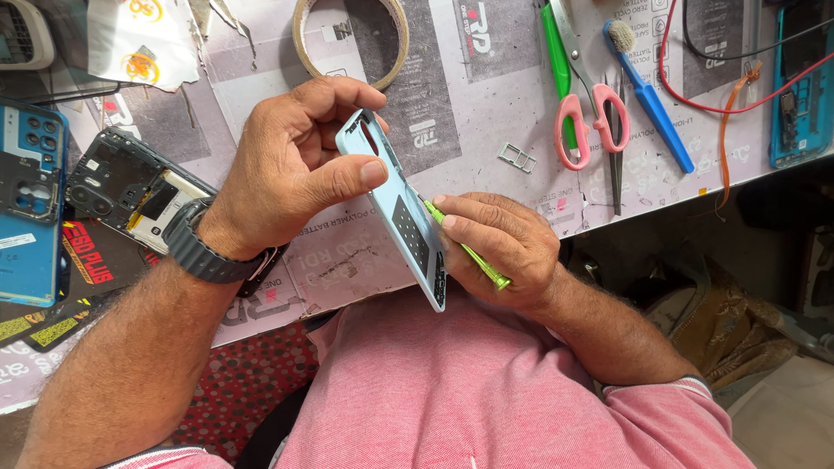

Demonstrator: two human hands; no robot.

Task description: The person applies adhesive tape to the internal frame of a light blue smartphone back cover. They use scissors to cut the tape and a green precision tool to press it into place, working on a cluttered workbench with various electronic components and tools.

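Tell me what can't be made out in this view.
- Screwdriver tip: hidden behind the phone frame, head view.
- Frame's far face: turned away, covered by the left hand.
- Right hand palm: hidden by its own fingers.
- Blue phone: cut off by the left edge.

A pale blue phone frame (401, 213) stands tilted on its long edge above the bench edge, one end raised toward the tape-strewn bench top, the other end dropping toward the pink shirt. Its inner face shows a dark, dotted rectangular patch near the middle and a small black cluster of parts at the lower end (too small to make out). The upper end carries an open cut-out. A slim screwdriver (465, 249) with a bright green handle lies slantwise beside it, its thin metal tip touching the frame's inner face near the dark patch.
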